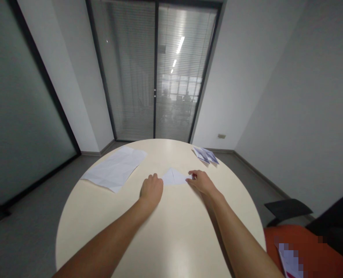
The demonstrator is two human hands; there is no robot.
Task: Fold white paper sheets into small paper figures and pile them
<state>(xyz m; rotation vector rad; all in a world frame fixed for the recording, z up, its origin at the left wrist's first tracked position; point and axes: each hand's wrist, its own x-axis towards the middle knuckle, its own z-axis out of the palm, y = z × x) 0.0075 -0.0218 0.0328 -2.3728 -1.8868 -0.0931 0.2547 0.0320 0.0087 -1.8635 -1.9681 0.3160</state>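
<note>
And here we are at the round table, both hands at work on one small folded paper, which lies right between them. The left hand is at the paper's left end, knuckles up, fingers curled under; whether it pinches the edge or simply presses down, I cannot tell, since the back of the hand hides it. Across the gap, the right hand brings thumb and forefinger to the opposite tip, one on either side of it; how firmly they close, the view does not show. The hands themselves are apart, one per end, and that looks like a sensible way to keep so light a piece flat and square to the person.

Now the paper itself: white, a low, wide triangle, peak pointing away from the hands, long edge nearest the person. A line runs down from the peak through the middle, seemingly where two folded flaps meet.

Beyond the left hand, well off to its left, lies a large creased sheet, presumably set aside to leave working room. Past the right hand, by the table's far edge, sits some folded paperwork, sharp-cornered and shaded, perhaps one piece, perhaps two, likely parked clear of the fingers.
</note>
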